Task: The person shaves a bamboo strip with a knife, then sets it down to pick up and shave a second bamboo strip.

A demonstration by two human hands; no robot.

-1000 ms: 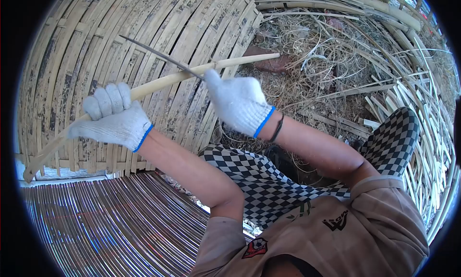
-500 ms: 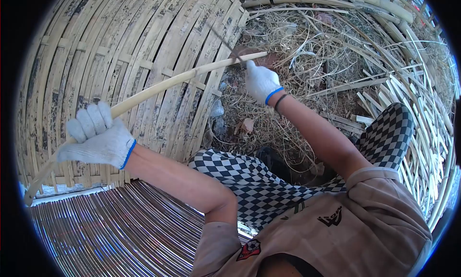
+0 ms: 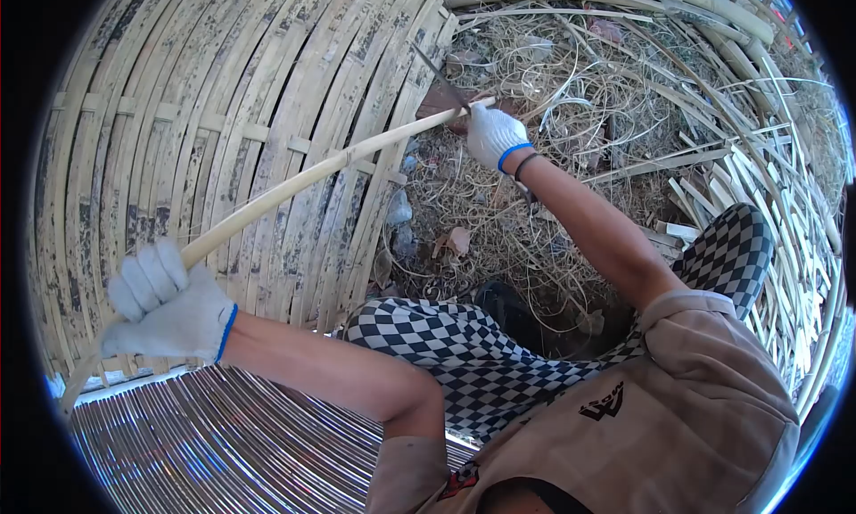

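My left hand, in a white knit glove with a blue cuff, is closed around a long, slightly bowed bamboo strip. The strip's tail runs out past the palm at lower left. Toward its far end, my gloved right hand is closed on a knife, whose handle is mostly hidden by the fingers. The thin dark knife blade points up and left, crossing the strip close to its tip. Whether the edge bites into the bamboo cannot be made out.
A woven bamboo panel spans the left side. Curly bamboo shavings litter the ground ahead. Split bamboo strips are piled at right, and longer bamboo poles lie along the back. Below left is a mat of thin slats. My checkered trouser legs are beneath my arms.
My left hand has shifted down and left with the bamboo strip. My right hand and the knife have moved slightly right, with the blade still across the strip near its tip.
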